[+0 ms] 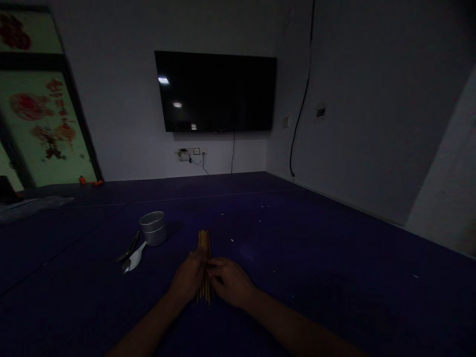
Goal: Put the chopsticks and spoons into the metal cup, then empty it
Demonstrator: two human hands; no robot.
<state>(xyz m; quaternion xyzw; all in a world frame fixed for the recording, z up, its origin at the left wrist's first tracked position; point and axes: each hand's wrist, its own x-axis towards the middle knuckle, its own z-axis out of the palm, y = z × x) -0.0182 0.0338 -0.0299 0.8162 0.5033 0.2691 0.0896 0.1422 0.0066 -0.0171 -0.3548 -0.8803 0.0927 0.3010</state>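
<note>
A bundle of several chopsticks (pixel 203 240) lies on the dark blue surface in front of me, pointing away from my body. My left hand (pixel 190 274) is closed over the bundle from the left, its fingers across the middle. From the right, my right hand (pixel 229 280) pinches at the bundle's side with thumb and forefinger, touching the sticks. The hands hide the middle of the bundle. To the left stands a metal cup (pixel 153 228), upright. A white spoon (pixel 135 257) lies by its base, beside a dark slim utensil (pixel 130 246) I cannot identify.
Small white scraps (pixel 232 240) are scattered on the blue surface (pixel 334 277). Clear plastic sheeting (pixel 35 206) lies at the far left, and small orange objects (pixel 89 182) sit near the door. A television (pixel 219 94) hangs on the back wall; a black cable (pixel 303 99) runs down the right wall.
</note>
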